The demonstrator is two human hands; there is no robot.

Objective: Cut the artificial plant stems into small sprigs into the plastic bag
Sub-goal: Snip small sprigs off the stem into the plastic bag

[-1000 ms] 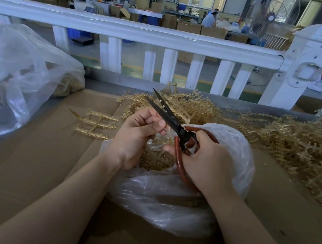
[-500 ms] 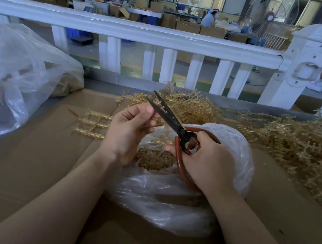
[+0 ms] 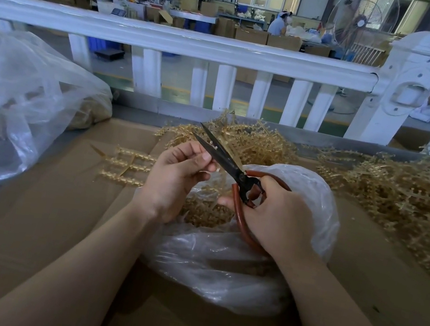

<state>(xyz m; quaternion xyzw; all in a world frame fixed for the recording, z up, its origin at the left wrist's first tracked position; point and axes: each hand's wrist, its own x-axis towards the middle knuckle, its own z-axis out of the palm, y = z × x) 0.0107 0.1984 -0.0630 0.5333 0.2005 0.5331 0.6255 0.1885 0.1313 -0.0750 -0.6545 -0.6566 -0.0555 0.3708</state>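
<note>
The right hand (image 3: 279,217) grips open scissors (image 3: 225,162) over the bag (image 3: 314,197). The left hand (image 3: 176,179) pinches a stem (image 3: 214,169) at the blades.

Matt brown cardboard surface (image 3: 24,229). Thin, glossy, translucent plastic bag (image 3: 217,272). Dull dark metal scissors (image 3: 220,158) with reddish rubbery handle loops. Golden, knobbly plastic stems (image 3: 402,201). Glossy white railing (image 3: 172,40).
</note>
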